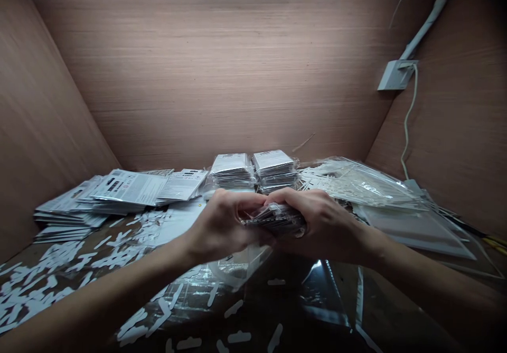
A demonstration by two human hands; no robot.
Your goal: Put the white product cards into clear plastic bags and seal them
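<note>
My left hand (222, 226) and my right hand (322, 226) meet above the middle of the table, both closed round a thin stack of clear-wrapped packets (275, 220) held flat between them. The stack's edge shows between my thumbs and fingers; its underside is hidden. Just behind my hands stand two neat piles of wrapped packets (253, 170).
Printed cards (119, 192) lie fanned in piles at the left. Small white paper strips (59, 268) litter the dark table. Clear plastic bags of white parts (356, 184) sit at the right. Wooden walls enclose three sides; a white box with a cable (396, 75) hangs on the right wall.
</note>
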